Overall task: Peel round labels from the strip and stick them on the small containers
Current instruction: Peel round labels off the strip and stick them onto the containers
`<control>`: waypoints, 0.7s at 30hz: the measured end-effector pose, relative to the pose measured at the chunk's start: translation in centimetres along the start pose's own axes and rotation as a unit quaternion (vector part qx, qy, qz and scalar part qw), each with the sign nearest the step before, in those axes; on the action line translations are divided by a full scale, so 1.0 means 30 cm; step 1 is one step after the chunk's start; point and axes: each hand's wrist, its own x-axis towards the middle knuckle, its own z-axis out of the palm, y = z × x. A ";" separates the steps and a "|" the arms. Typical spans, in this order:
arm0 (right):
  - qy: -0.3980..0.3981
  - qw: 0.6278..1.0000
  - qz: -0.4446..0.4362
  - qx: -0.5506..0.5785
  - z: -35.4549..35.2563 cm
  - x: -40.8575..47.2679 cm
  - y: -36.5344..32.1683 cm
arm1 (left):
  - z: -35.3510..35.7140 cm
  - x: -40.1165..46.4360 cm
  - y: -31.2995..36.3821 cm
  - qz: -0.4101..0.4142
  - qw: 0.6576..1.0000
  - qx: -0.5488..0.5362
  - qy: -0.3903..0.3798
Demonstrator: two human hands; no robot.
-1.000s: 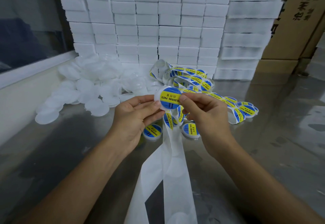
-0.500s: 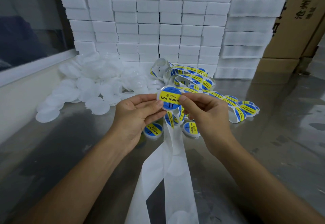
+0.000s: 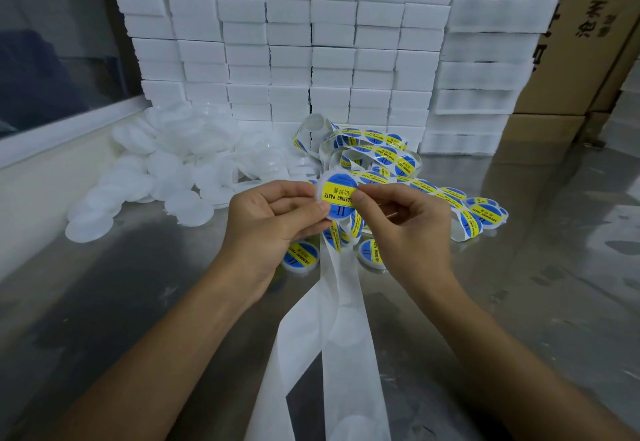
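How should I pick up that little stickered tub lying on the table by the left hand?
Pinch the labelled tub by its white rim, fingers coming down from above on opposite sides. It lies flat, round and shallow, label up, so the low edge is the only grippable part, and the label stays unsmudged.

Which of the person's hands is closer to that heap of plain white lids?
Left. The left hand sits just right of the heap of white lids, while the right hand is farther off, beyond the labelled container both hands hold.

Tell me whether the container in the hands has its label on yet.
On. The blue and yellow label covers the face of the small container, held by the left hand; right hand presses its edge.
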 end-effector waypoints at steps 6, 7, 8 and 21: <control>0.046 0.997 -0.044 -0.039 0.008 -0.010 0.015 | 0.015 -0.005 -0.007 -0.007 0.998 -0.057 -0.031; 0.039 0.999 -0.031 -0.022 0.007 -0.010 0.014 | 0.018 -0.006 -0.009 -0.012 0.997 -0.067 -0.037; 0.021 1.000 -0.019 -0.005 0.009 -0.010 0.015 | 0.021 -0.007 -0.010 -0.016 0.996 -0.075 -0.043; -0.052 0.990 0.076 0.111 0.003 -0.003 0.024 | 0.034 -0.019 -0.029 -0.039 0.991 -0.057 -0.115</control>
